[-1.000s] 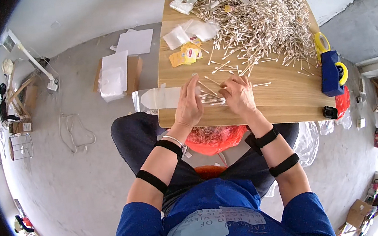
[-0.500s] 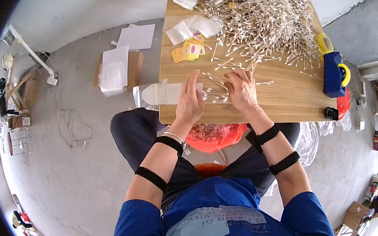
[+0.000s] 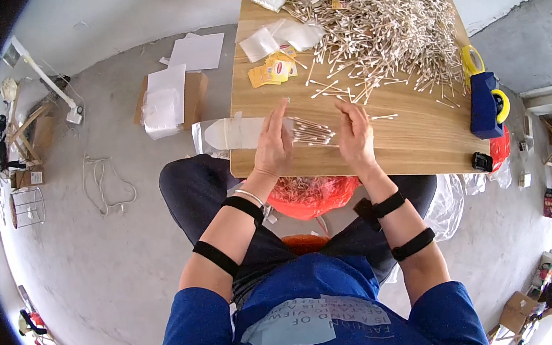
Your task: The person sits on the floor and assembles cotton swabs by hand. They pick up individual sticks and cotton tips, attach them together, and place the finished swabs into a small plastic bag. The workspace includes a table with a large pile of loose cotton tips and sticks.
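Note:
A small bundle of cotton swabs (image 3: 313,131) lies roughly lengthwise on the wooden table, between my two hands. At its left end is my left hand (image 3: 274,145), open, fingers held straight and the palm turned toward the swabs. My right hand (image 3: 356,132) stands on edge past the bundle's right end, open and slightly cupped, with a small gap to the swab tips. Under and left of my left hand lies a flat clear plastic bag (image 3: 238,134), reaching past the table's left edge. My left hand hides part of this bag and possibly some swab ends.
A big heap of loose cotton swabs (image 3: 389,31) covers the far right of the table (image 3: 417,145). Yellow cards (image 3: 269,72) and clear bags (image 3: 297,35) lie far left. A blue tape dispenser (image 3: 485,109) stands at the right edge. A red bag (image 3: 310,199) hangs below the near edge.
The swabs between my hands have come from a fanned spread into a tighter, more even bundle. My right hand has drawn away from them, its fingers now raised.

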Tool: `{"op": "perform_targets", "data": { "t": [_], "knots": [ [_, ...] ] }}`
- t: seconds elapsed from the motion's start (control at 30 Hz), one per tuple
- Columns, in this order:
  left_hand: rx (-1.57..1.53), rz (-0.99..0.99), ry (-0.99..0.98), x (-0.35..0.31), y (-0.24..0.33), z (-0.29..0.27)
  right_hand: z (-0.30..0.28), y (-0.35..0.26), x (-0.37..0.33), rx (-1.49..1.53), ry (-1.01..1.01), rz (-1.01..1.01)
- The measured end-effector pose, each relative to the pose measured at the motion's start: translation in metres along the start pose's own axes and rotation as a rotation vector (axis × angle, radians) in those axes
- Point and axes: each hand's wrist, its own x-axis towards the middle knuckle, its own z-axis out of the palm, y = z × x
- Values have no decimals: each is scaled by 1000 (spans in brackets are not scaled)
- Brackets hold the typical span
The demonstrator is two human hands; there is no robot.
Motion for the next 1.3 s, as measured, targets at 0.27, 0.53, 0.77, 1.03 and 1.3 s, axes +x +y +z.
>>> {"op": "perform_targets", "data": {
  "t": [0.27,0.53,0.77,1.03,1.3],
  "knots": [
    [22,20,-20,-2,11,3,18,2,-38,353,211,44],
    [-179,-119,14,-11,20,3,44,-14,-40,425,133,85],
    [-374,-254,80,3,10,6,50,-16,-39,379,66,25],
    [-639,-268,118,-4,-4,14,52,-17,-33,303,-2,6],
    [-682,-247,31,-5,-7,10,59,-17,-34,106,-107,-115]
  ]
}}
